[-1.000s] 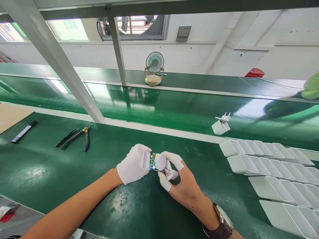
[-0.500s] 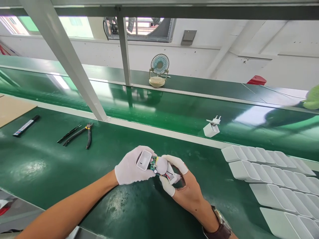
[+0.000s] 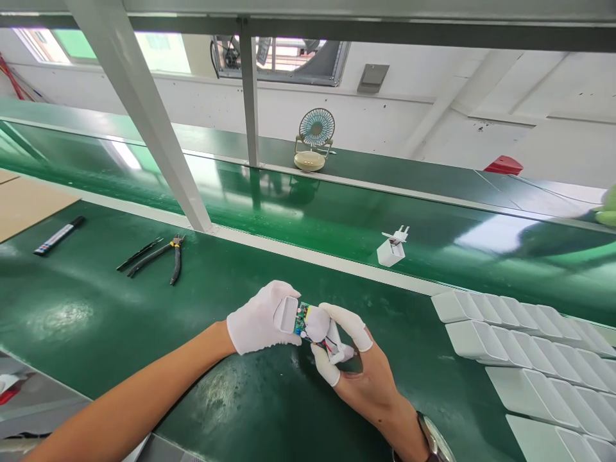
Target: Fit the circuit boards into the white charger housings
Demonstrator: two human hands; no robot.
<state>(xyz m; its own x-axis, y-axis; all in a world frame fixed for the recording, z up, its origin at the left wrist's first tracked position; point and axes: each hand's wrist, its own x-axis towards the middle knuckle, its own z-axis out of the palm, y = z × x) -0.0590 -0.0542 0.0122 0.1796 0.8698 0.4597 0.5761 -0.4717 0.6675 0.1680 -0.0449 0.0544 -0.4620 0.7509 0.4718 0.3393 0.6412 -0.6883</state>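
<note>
My left hand (image 3: 262, 319), in a white glove, is closed around a small white plastic housing (image 3: 289, 314) with an open end. My right hand (image 3: 356, 353) wears white finger cots on thumb and fingers and grips a green circuit board assembly (image 3: 301, 319). On that board sits a rounded white blob (image 3: 316, 324), with red and dark wires and a white plastic piece (image 3: 339, 351) at its right end. The board's left edge is close beside the housing; whether they touch I cannot tell. Both hands are above the green bench (image 3: 231, 391).
Rows of white housings (image 3: 486, 340) stand at the right. A white plug adapter (image 3: 391, 252) sits on the green conveyor belt (image 3: 337, 224). Pliers (image 3: 176, 256), tweezers (image 3: 139, 253) and a marker (image 3: 59, 235) lie left. A slanted post (image 3: 149, 122) rises behind them; a small fan (image 3: 315, 138) stands beyond.
The plug adapter has travelled left along the belt. My left hand has turned the housing so its opening faces the board more. The view has shifted slightly; both grips stay.
</note>
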